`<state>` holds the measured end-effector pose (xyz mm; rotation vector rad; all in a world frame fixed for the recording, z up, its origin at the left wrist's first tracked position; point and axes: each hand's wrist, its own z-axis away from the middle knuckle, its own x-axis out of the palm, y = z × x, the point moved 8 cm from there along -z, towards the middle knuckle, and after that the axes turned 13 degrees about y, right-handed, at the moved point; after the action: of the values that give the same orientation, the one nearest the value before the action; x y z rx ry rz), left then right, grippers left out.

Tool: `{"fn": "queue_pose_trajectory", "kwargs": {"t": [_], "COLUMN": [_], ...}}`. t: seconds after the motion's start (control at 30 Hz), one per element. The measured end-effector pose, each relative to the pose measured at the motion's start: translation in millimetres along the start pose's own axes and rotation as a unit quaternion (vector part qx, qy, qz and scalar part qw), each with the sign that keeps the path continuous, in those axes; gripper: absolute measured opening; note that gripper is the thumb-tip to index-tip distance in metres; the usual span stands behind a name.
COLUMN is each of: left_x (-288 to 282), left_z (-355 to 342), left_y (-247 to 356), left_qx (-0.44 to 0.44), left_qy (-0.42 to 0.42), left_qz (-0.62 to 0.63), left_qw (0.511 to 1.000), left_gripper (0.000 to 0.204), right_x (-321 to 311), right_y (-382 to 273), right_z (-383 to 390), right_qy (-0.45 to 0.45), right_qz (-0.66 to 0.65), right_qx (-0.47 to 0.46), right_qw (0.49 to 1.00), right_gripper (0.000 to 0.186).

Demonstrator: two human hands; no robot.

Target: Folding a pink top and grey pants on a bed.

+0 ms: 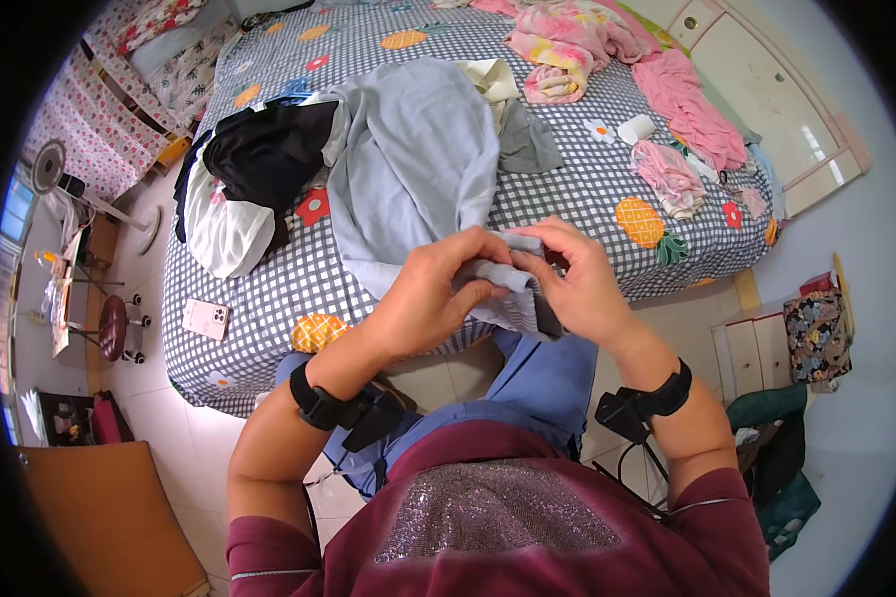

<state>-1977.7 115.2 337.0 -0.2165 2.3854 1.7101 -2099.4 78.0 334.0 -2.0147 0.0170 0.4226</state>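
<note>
My left hand (pixel 453 279) is closed on a bunched, ribbed edge of a light grey-blue garment (pixel 403 149), which stretches from my fingers up across the checked bedspread. My right hand (pixel 562 274) grips the same bunch from the right, with its thumb pressed onto the folded cloth near a darker grey strip. Left of the garment lie black clothing (pixel 269 149) and white cloth (pixel 224 229). A grey cloth (pixel 528 139) and a cream one (pixel 483 75) rest beside it at the upper right.
The bed (pixel 647 269) also carries pink clothes (pixel 677 99), a white cylinder (pixel 635 129) and a pink phone (pixel 206 318). At left stand a fan (pixel 50 164), a desk and a stool (pixel 112 328); at right, low drawers (pixel 757 353) with a patterned bag (pixel 816 333).
</note>
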Motion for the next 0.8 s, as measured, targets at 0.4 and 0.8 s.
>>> {"fn": "queue_pose_trajectory", "kwargs": {"t": [0.4,0.8], "left_x": [-8,2], "left_z": [-6,-4], "left_y": [-3,-5], "left_qx": [0.064,0.106], "left_qy": [0.071,0.075], "left_qz": [-0.066,0.018], "left_qw": [0.993,0.991], "left_gripper": [0.025,0.037], "right_x": [0,-6], "right_y": [-13,-21], "right_z": [7,14], "right_qy": [0.028,0.075], "right_qz": [0.032,0.12], "right_qx": [-0.059,-0.055], "right_qw": [0.997,0.988], "right_gripper": [0.019,0.036]}}
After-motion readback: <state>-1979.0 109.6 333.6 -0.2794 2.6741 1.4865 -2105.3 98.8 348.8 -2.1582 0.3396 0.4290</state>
